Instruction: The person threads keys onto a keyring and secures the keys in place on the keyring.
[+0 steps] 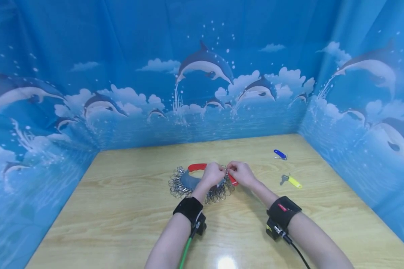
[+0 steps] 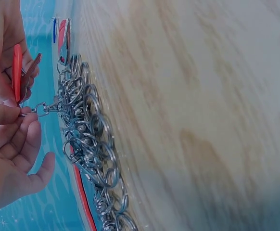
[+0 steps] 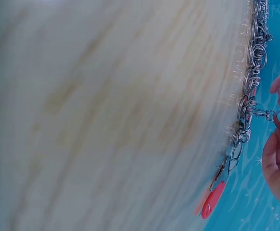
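Observation:
A large round key holder with a red handle [image 1: 196, 167] and a grey plate [image 1: 188, 181] lies on the table, fringed with metal clasps and rings [image 2: 89, 115]. Over its right edge my left hand [image 1: 214, 174] pinches a split ring [image 2: 27, 114] hanging from one clasp [image 3: 260, 112]. Close beside it, my right hand [image 1: 241, 173] holds a red key tag [image 2: 17, 72] with a key [image 2: 31, 67], at the same ring. Another red key tag [image 1: 233, 180] is on the key holder's right side, below the right hand.
To the right lie a blue key tag [image 1: 280, 154] with a key and, closer, a yellow key tag [image 1: 294, 182] with a key [image 1: 284, 179]. The wooden table [image 1: 114, 209] is bordered by a dolphin-print curtain [image 1: 138, 123] at the back and sides.

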`<state>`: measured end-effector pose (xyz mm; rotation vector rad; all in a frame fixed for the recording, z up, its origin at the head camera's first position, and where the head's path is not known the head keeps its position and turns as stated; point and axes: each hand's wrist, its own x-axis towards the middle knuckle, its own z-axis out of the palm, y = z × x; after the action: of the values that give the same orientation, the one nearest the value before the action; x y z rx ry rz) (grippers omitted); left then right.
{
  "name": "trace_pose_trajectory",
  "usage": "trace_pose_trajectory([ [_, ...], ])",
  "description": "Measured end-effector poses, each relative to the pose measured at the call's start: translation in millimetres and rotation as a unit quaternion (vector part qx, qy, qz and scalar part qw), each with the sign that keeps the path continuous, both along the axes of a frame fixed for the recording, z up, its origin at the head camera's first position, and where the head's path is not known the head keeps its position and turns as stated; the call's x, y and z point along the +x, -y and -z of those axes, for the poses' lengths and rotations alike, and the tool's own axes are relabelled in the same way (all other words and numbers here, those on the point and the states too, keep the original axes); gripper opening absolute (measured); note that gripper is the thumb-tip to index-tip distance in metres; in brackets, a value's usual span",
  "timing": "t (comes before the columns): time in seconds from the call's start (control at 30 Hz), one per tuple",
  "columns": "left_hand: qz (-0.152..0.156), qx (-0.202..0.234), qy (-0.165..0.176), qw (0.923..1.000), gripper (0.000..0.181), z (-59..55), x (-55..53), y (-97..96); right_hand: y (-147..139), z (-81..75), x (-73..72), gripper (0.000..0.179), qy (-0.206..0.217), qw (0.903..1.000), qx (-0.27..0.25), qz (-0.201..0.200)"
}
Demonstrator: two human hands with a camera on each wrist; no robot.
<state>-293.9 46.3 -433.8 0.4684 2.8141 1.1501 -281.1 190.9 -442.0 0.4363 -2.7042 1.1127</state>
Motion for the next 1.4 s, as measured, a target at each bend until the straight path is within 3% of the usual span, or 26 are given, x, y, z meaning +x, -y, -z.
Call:
trace_pose_trajectory([
  [0.3, 0.007, 0.012, -0.004, 0.9999, 0.042, 1.2, 0.0, 0.6, 1, -2.3, 2.5, 0.005, 0.002, 1.0000, 0.002, 0.003],
  [0.57, 0.052, 0.021, 0.026, 0.9981, 0.038, 8.0, -1.7, 2.0, -5, 1.3, 0.6, 0.006, 0.019, 0.9994, -0.014, 0.025],
  [0.7, 0.042, 0.035, 0.032, 0.9980, 0.028, 9.9, -2.5, 1.0, -7, 0.0, 1.7, 0.007, 0.025, 0.9991, -0.016, 0.031],
  [0.93, 0.033, 0.048, 0.044, 0.9973, 0.041, 9.9, 0.2, -0.7, -7, 3.1, 2.6, 0.006, 0.024, 0.9993, -0.017, 0.024],
  [1.4, 0.017, 0.008, 0.012, 0.9997, 0.039, 4.3, -0.4, -2.8, -5, 3.3, 1.3, 0.007, -0.005, 1.0000, 0.006, 0.003],
])
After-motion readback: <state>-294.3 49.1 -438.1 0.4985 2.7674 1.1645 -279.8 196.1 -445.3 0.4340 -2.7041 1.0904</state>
